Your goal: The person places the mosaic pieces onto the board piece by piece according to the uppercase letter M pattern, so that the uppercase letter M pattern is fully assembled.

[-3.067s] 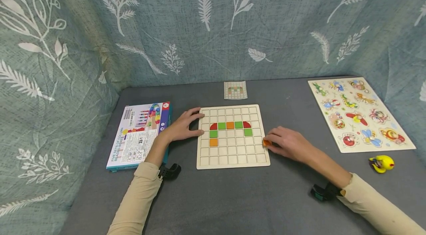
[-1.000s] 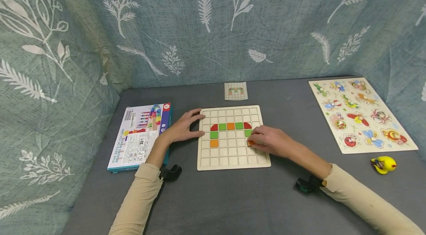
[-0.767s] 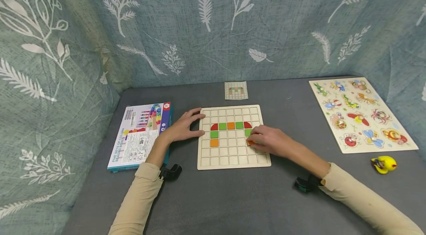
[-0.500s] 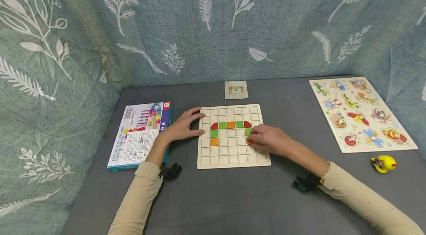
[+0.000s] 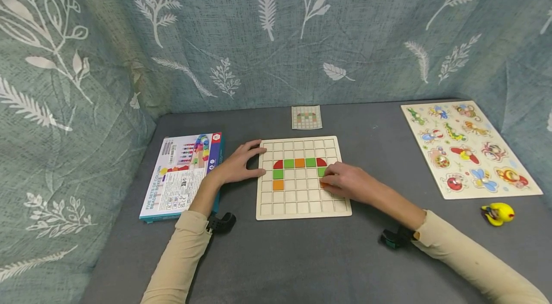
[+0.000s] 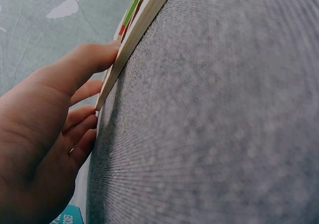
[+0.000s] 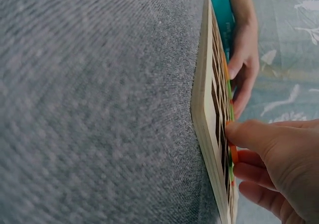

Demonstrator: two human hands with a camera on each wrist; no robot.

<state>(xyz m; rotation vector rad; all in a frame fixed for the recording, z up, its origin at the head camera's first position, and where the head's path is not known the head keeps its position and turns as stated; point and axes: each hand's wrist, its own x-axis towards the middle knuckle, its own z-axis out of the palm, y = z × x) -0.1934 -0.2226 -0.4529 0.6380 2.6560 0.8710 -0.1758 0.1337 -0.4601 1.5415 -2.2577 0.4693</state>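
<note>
A wooden grid board (image 5: 303, 208) lies on the grey table, holding red, green and orange tiles in an arch-like pattern. My right hand (image 5: 351, 181) pinches an orange tile (image 7: 234, 153) at the board's right side, just below a green tile (image 5: 322, 171); the fingers hide most of it in the head view. At the left edge, my left hand (image 5: 235, 164) rests thumb and fingertips against the board's rim. Across from the tile in my hand, another orange tile (image 5: 278, 185) sits in its cell below a green tile (image 5: 278, 174).
Behind the board lies a small pattern card (image 5: 306, 118) with a similar arch. A bead-set box (image 5: 181, 177) is on the left, beneath my left forearm. On the right are an insect puzzle board (image 5: 470, 151) and a yellow toy (image 5: 498, 213). A patterned curtain (image 5: 276, 55) hangs behind.
My right hand has carried the orange tile left from the board's right edge to the cell below the green tile. Over the last second it barely moves. The left hand stays put.
</note>
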